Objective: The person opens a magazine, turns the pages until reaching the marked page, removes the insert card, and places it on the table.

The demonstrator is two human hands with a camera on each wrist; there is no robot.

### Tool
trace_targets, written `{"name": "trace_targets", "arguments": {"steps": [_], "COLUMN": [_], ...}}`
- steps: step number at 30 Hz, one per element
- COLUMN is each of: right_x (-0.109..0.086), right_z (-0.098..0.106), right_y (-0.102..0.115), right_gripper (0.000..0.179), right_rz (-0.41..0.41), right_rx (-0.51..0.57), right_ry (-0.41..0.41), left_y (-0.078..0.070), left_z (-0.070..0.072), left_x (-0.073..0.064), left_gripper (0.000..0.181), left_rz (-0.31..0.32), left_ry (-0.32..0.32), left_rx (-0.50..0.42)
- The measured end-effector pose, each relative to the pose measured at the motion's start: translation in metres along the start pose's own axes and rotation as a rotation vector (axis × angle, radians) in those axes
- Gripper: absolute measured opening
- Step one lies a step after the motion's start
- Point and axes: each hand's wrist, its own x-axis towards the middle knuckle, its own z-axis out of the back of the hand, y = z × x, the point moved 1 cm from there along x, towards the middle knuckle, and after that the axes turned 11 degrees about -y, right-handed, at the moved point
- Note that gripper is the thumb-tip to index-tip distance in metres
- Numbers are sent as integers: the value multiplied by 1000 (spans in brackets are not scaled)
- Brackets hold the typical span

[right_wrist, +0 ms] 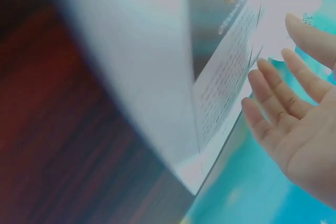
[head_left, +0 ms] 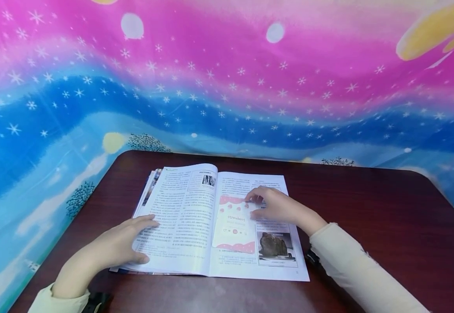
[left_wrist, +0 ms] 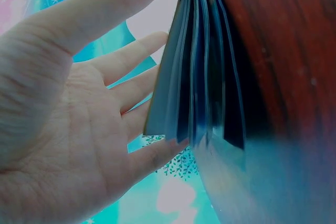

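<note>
An open magazine (head_left: pixel 187 261) lies on the table, its pages printed with small text. On its right page is a pink-and-white card (head_left: pixel 232 243) marked "strawberry". My right hand (head_left: pixel 275 206) is over the right page, fingertips at the card's upper right edge and thumb near its right side. In the right wrist view those fingers (right_wrist: pixel 275 95) are loosely extended beside the page. My left hand (head_left: pixel 113 243) rests at the outer edge of the left page, thumb and fingers spread. The left wrist view shows the left palm (left_wrist: pixel 79 124) beside the fanned page edges (left_wrist: pixel 194 77).
The dark reddish-brown table (head_left: pixel 387 226) has rounded far corners. Behind it hangs a pink and blue cloth (head_left: pixel 219 78) with snowflake prints. A photo of a dark rock (head_left: pixel 275 245) is printed low on the right page. Dark bands show at both wrists.
</note>
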Motion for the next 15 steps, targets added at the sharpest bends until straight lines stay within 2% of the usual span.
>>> {"name": "trace_targets", "arguments": {"steps": [6,11,15], "right_x": [14,20,21], "right_z": [-6,-9,-8], "right_y": [2,4,5], "right_gripper": [53,52,48], "right_rz": [-28,-39,-47], "right_rx": [-69,-112,-88], "right_ry": [21,35,27], "left_y": [0,1,1], "left_z": [0,0,-1], "left_x": [-1,0,0], "left_gripper": [80,80,80], "left_rz": [-5,-1,6], "left_ry": [-4,-4,-4], "left_rx": [-4,3,7]}}
